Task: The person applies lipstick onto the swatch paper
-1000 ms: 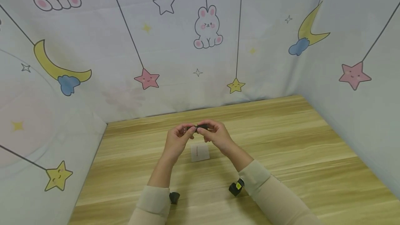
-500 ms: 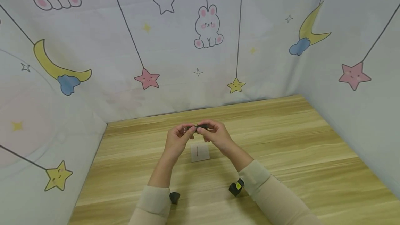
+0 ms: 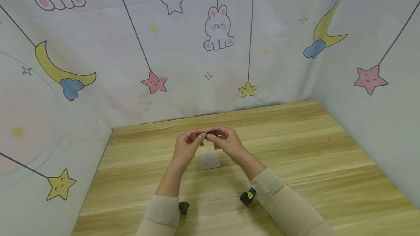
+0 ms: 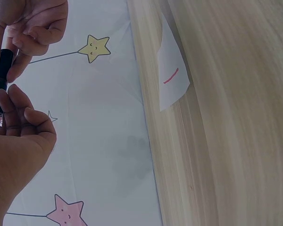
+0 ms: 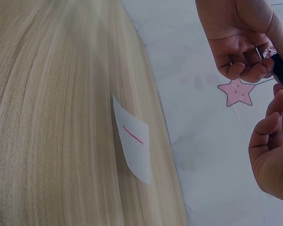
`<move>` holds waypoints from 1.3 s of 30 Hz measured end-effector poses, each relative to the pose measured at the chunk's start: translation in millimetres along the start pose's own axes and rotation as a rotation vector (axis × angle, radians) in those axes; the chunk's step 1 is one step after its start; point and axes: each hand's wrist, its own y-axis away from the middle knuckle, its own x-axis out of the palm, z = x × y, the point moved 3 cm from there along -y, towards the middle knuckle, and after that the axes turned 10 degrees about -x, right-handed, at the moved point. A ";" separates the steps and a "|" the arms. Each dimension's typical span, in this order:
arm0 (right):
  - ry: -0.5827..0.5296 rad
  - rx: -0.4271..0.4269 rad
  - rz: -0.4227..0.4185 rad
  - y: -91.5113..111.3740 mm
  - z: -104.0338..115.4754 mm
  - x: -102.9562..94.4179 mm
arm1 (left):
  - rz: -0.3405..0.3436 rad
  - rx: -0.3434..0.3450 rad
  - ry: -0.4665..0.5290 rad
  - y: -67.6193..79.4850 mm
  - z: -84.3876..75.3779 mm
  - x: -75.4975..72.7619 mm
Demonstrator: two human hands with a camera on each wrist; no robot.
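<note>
A slim black tube [image 3: 212, 133] with a clear faceted end, lipstick-like in shape, is held level above the table. My left hand [image 3: 185, 148] pinches it near the clear end, thumb against forefinger. On the opposite end, my right hand [image 3: 231, 143] pinches it in the same way, the two thumbs almost meeting. The left wrist view shows the tube [image 4: 0, 70] at its left edge, partly cut off. In the right wrist view the clear end [image 5: 269, 52] shows beside the left hand's fingers. Fingers cover much of the tube's middle.
Below the hands lies a white paper piece [image 3: 213, 161] with a short red line, its edge lifted off the wooden table [image 3: 295, 163]. Printed cloth walls [image 3: 197, 97] stand at the back and sides. Black wrist cameras [image 3: 248, 196] sit at both sleeves.
</note>
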 end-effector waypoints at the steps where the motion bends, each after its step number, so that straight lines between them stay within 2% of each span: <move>1: 0.000 0.000 0.000 -0.1 0.4 0.0 | 0.002 0.004 0.000 0.1 -0.3 0.1; 24: 0.000 0.001 -0.013 0.2 2.9 2.4 | -0.012 0.008 0.012 -0.8 -0.9 1.4; 39: 0.003 0.006 -0.004 1.4 1.9 2.0 | 0.015 -0.016 0.014 0.3 -4.3 0.2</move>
